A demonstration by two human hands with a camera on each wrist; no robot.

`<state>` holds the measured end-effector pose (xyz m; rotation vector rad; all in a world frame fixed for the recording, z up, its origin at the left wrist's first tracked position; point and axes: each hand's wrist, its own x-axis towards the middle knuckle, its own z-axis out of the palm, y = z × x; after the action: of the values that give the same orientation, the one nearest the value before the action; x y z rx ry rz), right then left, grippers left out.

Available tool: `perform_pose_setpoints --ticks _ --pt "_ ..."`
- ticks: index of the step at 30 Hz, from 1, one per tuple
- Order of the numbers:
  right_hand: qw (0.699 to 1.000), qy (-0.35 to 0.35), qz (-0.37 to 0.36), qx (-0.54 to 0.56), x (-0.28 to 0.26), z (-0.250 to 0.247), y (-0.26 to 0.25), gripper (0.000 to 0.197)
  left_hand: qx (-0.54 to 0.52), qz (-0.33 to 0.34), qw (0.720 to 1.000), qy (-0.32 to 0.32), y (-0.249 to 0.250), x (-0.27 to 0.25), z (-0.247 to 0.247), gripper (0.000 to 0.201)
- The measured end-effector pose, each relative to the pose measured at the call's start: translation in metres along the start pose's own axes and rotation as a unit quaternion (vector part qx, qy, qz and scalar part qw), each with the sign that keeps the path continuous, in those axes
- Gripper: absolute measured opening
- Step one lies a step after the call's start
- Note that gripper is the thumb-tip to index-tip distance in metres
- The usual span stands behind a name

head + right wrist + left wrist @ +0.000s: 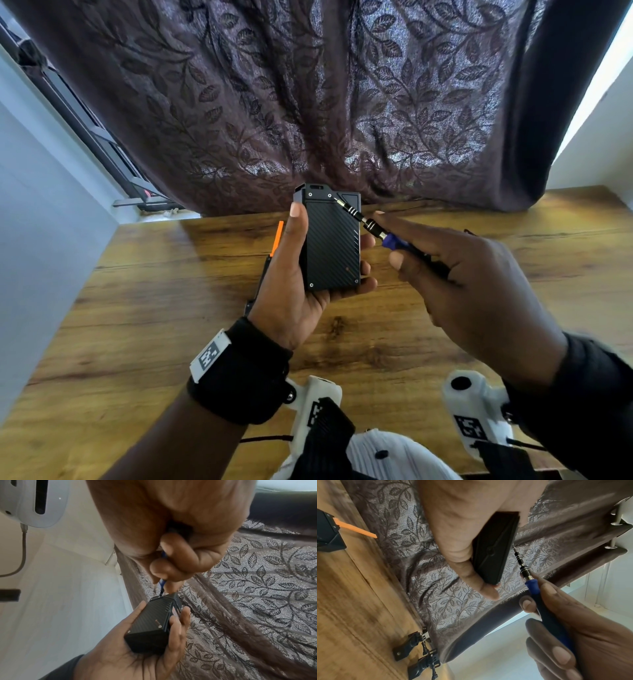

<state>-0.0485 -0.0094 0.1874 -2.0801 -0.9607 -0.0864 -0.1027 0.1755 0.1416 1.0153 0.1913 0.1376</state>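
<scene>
A black box-shaped device with a ribbed carbon-pattern face and small corner screws is held above the wooden table. My left hand grips it, thumb along its left edge and fingers wrapped round the right side. My right hand grips a blue-handled precision screwdriver. Its tip rests at the screw near the device's top right corner. The left wrist view shows the device edge-on with the screwdriver against it. In the right wrist view the device lies in my left palm.
An orange pry tool and a black part lie on the table behind my left hand. Black camera mounts sit by the table's far edge. A dark leaf-patterned curtain hangs along the back. White walls stand on both sides.
</scene>
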Motion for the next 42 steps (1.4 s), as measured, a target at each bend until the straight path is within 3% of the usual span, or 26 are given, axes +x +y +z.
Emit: perform_pose_setpoints --ticks 21,27,42 --pt "1.000 0.008 -0.003 -0.020 0.001 0.002 0.005 0.041 0.018 -0.010 1.000 0.009 -0.003 0.004 -0.005 0.084" --pt "0.999 0.002 -0.015 -0.040 0.001 0.004 0.008 0.042 0.017 -0.020 1.000 0.015 -0.006 0.003 -0.005 0.075" --pt "1.000 -0.006 -0.003 -0.018 -0.001 0.002 0.007 0.042 0.019 -0.032 0.999 0.008 -0.007 0.000 -0.005 0.079"
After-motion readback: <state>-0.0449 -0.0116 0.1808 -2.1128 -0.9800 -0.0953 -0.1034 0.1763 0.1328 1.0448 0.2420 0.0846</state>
